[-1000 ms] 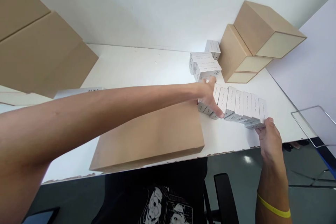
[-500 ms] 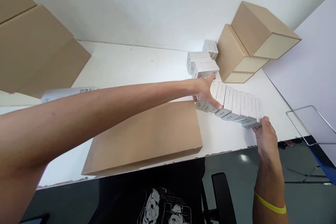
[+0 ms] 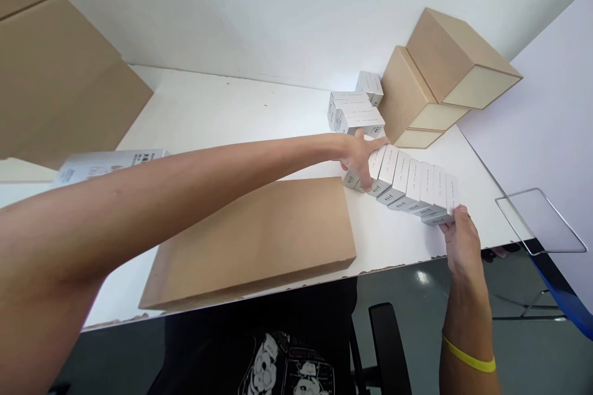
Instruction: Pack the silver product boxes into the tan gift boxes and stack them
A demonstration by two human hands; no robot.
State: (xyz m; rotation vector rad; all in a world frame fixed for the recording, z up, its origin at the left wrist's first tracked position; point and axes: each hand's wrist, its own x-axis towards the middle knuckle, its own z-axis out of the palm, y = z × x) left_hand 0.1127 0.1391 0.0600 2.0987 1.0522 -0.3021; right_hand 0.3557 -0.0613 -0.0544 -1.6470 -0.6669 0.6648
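A slanting row of several slim white boxes [image 3: 414,183] stands side by side on the white table, small dark print on their faces. My left hand [image 3: 359,156] reaches across to the row's left end. Its fingers are spread over the boxes there, touching them and partly covering them. At the other end, my right hand [image 3: 462,241] has its thumb and fingers closed on the near corner of the last white box [image 3: 451,194]. Behind my left hand is a further group of white boxes [image 3: 356,116], with a few more white boxes [image 3: 369,83] against the wall.
A long brown carton [image 3: 259,234] lies in front of me along the table edge. Brown boxes [image 3: 417,99] are stacked at the back right. Large cardboard [image 3: 69,80] fills the left, beside a printed white package [image 3: 102,163]. A wire frame [image 3: 540,222] stands at right.
My left hand has shifted slightly left along the row, its fingers spreading wider and uncovering some box faces. My right hand stays at the end box. The whole view has moved a little.
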